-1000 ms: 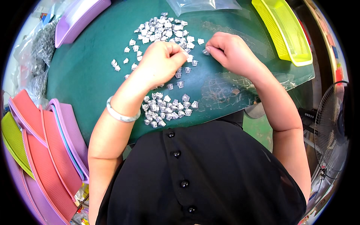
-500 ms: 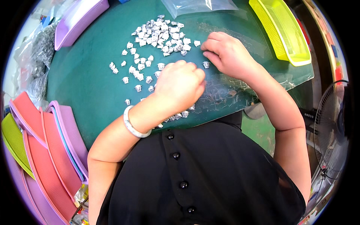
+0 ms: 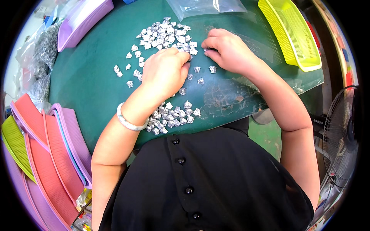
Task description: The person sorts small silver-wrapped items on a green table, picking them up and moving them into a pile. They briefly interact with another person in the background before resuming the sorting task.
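Small lumpy silver pieces lie on the green tabletop. A large pile of them sits at the far middle, and a second pile lies at the near edge, below my left wrist. My left hand reaches over the far pile's near side, fingers curled closed; what they hold is hidden, though a silver piece shows beside the fingertips. To the right, my right hand pinches a small silver piece between thumb and fingers. A few loose pieces, one a silver piece, lie between and below the hands.
A yellow-green basket stands at the far right, a purple basket at the far left. Stacked pink and purple baskets fill the left side. A clear plastic bag lies at the back. A black fan stands at right.
My left hand has moved left and farther away, uncovering the near pile and several loose pieces. My right hand has shifted slightly; the loose piece near its fingers is now pinched.
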`<action>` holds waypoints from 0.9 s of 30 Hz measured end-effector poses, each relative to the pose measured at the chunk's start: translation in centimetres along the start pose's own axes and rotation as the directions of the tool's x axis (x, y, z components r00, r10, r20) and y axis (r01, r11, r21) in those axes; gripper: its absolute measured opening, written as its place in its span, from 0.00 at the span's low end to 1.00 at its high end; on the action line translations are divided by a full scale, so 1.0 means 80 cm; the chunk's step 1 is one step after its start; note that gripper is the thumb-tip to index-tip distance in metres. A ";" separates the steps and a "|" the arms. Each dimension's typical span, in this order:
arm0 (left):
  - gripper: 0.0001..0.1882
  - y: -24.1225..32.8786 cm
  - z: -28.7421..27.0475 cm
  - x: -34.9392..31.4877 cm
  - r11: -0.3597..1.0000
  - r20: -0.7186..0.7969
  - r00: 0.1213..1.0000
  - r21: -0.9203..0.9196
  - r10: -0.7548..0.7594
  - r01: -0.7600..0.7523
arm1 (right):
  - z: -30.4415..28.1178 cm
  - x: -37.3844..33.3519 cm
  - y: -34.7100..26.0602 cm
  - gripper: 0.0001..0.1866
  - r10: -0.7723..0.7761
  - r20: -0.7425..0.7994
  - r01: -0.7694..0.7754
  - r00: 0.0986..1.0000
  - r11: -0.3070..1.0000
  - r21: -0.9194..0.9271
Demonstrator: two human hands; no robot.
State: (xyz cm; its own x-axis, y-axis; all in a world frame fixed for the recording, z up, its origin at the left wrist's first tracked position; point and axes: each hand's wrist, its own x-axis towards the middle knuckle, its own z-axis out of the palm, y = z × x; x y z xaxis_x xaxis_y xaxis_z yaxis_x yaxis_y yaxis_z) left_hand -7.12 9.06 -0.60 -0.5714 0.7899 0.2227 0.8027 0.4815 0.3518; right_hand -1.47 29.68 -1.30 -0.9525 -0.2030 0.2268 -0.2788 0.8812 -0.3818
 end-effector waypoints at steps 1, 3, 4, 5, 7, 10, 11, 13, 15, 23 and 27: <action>0.08 -0.001 0.001 0.000 1.000 -0.015 1.000 -0.005 0.016 -0.016 | -0.002 -0.002 0.001 0.06 0.017 0.013 -0.018 1.000 0.999 0.028; 0.08 0.003 -0.003 0.005 0.996 -0.050 0.997 -0.073 -0.053 0.050 | -0.007 -0.005 0.002 0.06 0.048 0.042 -0.052 0.998 0.995 0.085; 0.08 0.006 -0.004 0.006 0.991 -0.067 0.994 -0.108 -0.090 0.082 | -0.010 -0.005 0.002 0.06 0.114 0.088 -0.126 0.990 0.981 0.149; 0.08 0.006 -0.001 0.010 0.997 -0.122 0.991 -0.058 -0.059 0.053 | -0.014 -0.004 0.002 0.06 0.175 0.138 -0.201 0.975 0.957 0.209; 0.08 0.007 0.007 0.021 0.999 -0.227 0.974 0.047 0.011 0.000 | -0.024 0.000 -0.002 0.07 0.262 0.225 -0.311 0.938 0.924 0.221; 0.09 0.011 0.012 0.029 0.994 -0.152 0.988 0.109 0.029 -0.012 | -0.031 0.008 -0.003 0.07 0.313 0.264 -0.347 0.912 0.934 0.091; 0.10 0.014 0.014 0.030 0.995 -0.175 0.983 0.097 0.047 -0.031 | -0.029 0.009 0.001 0.07 0.297 0.244 -0.317 0.923 0.947 0.050; 0.09 0.014 0.018 0.031 0.997 -0.185 0.981 0.062 0.057 -0.046 | -0.022 0.007 0.007 0.06 0.238 0.186 -0.249 0.953 0.968 0.040; 0.09 0.013 0.022 0.033 0.998 -0.190 0.980 0.029 0.061 -0.057 | -0.016 0.002 0.012 0.05 0.156 0.104 -0.166 0.982 0.981 0.097; 0.07 0.028 0.028 0.043 0.990 -0.149 0.979 0.029 0.138 -0.135 | -0.036 0.003 0.006 0.07 0.047 0.318 -0.075 0.947 0.994 0.076; 0.08 0.034 0.027 0.050 0.998 0.002 0.998 -0.003 0.066 -0.066 | -0.033 0.009 0.016 0.07 0.087 0.249 -0.099 0.965 0.995 0.033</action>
State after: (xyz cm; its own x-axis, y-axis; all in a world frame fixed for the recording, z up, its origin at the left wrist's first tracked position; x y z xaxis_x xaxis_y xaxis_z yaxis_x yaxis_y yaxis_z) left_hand -6.84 14.34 -0.71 -0.5170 0.8207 0.2434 0.8380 0.4272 0.3395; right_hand -2.16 31.84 0.74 -0.9736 -0.2250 -0.0375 -0.1873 0.8822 -0.4320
